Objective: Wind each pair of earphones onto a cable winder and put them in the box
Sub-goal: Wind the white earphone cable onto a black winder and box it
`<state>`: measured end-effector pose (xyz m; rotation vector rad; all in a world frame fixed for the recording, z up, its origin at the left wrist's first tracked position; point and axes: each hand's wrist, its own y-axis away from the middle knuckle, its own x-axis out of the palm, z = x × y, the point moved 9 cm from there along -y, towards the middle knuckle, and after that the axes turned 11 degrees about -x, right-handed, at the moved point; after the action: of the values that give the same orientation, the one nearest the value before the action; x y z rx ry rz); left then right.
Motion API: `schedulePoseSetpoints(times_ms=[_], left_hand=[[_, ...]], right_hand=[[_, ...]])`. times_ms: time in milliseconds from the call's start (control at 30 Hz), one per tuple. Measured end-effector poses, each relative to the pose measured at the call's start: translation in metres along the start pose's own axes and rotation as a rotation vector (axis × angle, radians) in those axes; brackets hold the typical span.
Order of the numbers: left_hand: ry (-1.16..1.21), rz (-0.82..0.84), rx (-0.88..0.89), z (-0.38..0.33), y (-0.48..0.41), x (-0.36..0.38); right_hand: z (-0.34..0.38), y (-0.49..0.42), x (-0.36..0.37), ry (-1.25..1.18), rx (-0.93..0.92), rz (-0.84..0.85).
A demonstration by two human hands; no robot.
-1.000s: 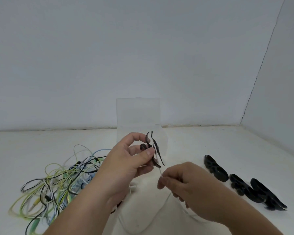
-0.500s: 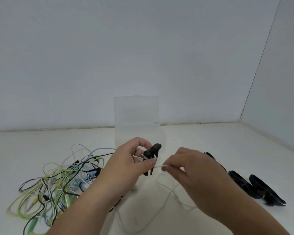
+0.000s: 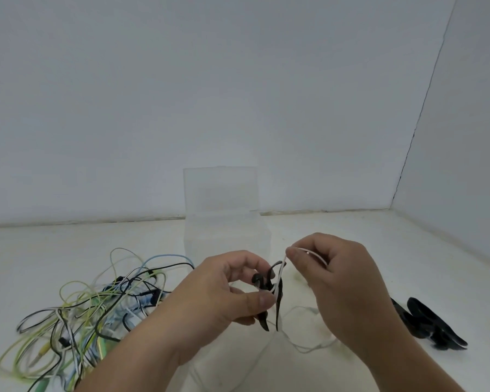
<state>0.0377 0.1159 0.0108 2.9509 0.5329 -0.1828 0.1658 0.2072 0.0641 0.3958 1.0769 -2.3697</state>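
A pale wall (image 3: pixel 238 94) backs a white surface (image 3: pixel 337 230) that meets a side wall at the far right corner. The left hand (image 3: pixel 224 292) curls thumb and fingers round a black cable winder (image 3: pixel 277 295), pinching it near its middle so that both thin ends stand free and upright above the surface; that grip probably leaves the slot and arms open for wrapping. The right hand (image 3: pixel 340 281), just beside it and a little higher, pinches the white earphone cable (image 3: pixel 281 268) between thumb and forefinger, its other fingers curled, and draws the strand taut up from the winder, seemingly to lay on a turn. A dark rounded piece beside the left thumb may be an earbud; this cannot be told. The rest of the cable hangs slack below the hands and loops across the near surface under the right wrist, where it could snag as winding goes on. Behind the hands, toward the middle of the surface, stands the clear plastic box (image 3: pixel 224 222), lid raised and nothing visible inside. A tangle of earphones (image 3: pixel 91 301) in green, blue, black and white lies near the left edge, partly behind the left forearm. Spare winders (image 3: pixel 430 321), black, lie to the right, partly hidden by the right arm.
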Motion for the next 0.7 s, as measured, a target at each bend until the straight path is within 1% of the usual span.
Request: schedulePoseSetpoints(times_ms=[67,167,333,433,567,700], left_hand=[[-0.006,-0.005,-0.006,0.000,0.001,0.000],[-0.012,0.002,-0.006,-0.001,0.002,0.002],[0.144,0.043,-0.005,-0.001,0.002,0.005],[0.176,0.029,0.019,-0.005,0.003,0.005],[0.181,-0.110,0.025,-0.004,0.002,-0.010],[0.215,-0.217,-0.002,0.001,0.001,-0.023]], right_hand=[[-0.003,0.000,0.001,-0.044,0.037,-0.009],[-0.006,0.001,0.003,-0.044,0.067,-0.012],[-0.028,0.007,0.014,-0.067,0.245,0.076],[-0.032,0.011,0.029,-0.046,0.263,0.216],[-0.029,0.024,0.056,-0.053,0.274,0.493],[-0.022,0.031,0.064,-0.111,0.277,0.638]])
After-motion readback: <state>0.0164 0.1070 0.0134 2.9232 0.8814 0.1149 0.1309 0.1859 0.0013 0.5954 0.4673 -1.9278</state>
